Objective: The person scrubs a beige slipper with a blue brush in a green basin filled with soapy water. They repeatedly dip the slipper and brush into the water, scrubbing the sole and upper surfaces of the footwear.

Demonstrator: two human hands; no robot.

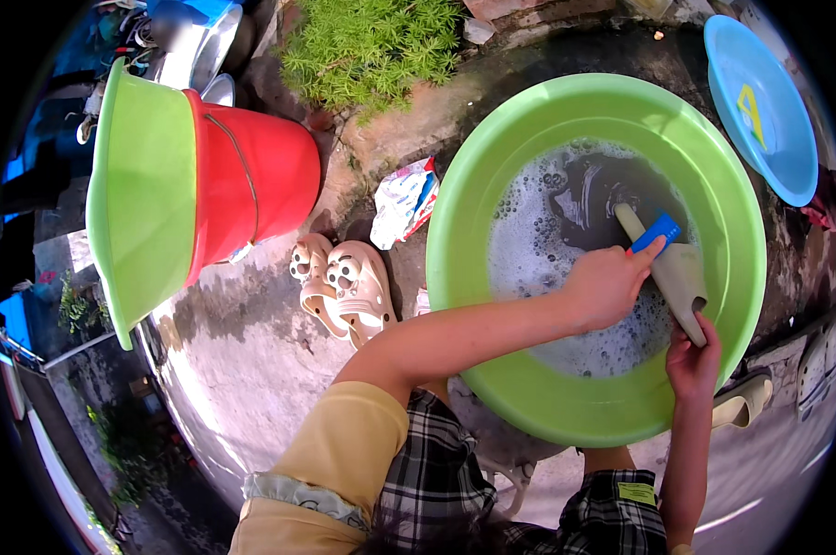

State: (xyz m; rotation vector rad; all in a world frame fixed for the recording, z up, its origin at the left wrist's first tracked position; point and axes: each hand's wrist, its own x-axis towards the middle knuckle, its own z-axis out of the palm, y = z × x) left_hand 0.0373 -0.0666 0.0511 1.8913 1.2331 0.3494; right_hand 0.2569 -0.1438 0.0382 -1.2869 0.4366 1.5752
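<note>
The right hand (694, 359) holds one end of a pale slipper (681, 281) — this slipper is inside the green basin (455, 231), among soapy water (529, 240). The left hand (610, 289) grips a blue brush (656, 233) at the slipper. Farther left are beige sandals (358, 280), then a red bucket (284, 176); a leafy plant (371, 46) grows beyond.

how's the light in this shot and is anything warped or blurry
Head view: sunlight whitens strips of concrete ground; head view: fisheye seems to stretch the grey clog near the black rim; head view: left hand looks fairly sharp, an upper-left patch blurred.
</note>
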